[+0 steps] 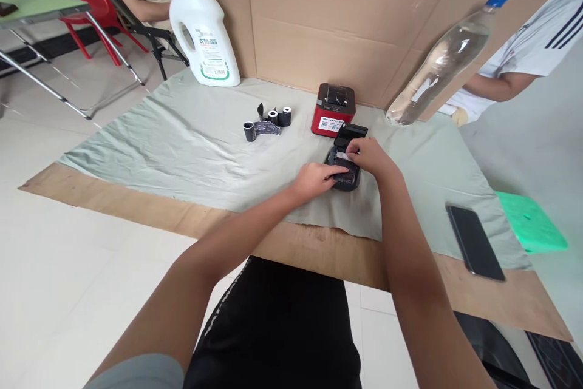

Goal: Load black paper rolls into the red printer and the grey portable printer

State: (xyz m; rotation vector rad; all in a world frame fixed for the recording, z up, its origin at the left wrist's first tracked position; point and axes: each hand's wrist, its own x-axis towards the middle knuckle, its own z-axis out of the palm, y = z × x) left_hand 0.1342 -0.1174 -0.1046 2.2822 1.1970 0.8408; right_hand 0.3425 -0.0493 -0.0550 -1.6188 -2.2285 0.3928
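A small black portable printer (347, 181) sits on the cloth in front of me with its lid (350, 133) raised. My left hand (314, 182) grips its left side, the index finger stretched across the front part. From the right, my right hand (368, 155) reaches into the opening and pinches a piece of white paper (342, 156) there. My fingers hide part of the paper and the inside of the printer. Right behind stands a red and black box-shaped device (334, 111) with a white printed label.
Several black rolls (249, 131) lie left of centre, one partly unwound. A white detergent jug (204, 31) and a clear bottle (441, 67) stand along the cardboard wall (319, 6). A phone (475, 242) lies at the right edge. People sit beyond the cardboard.
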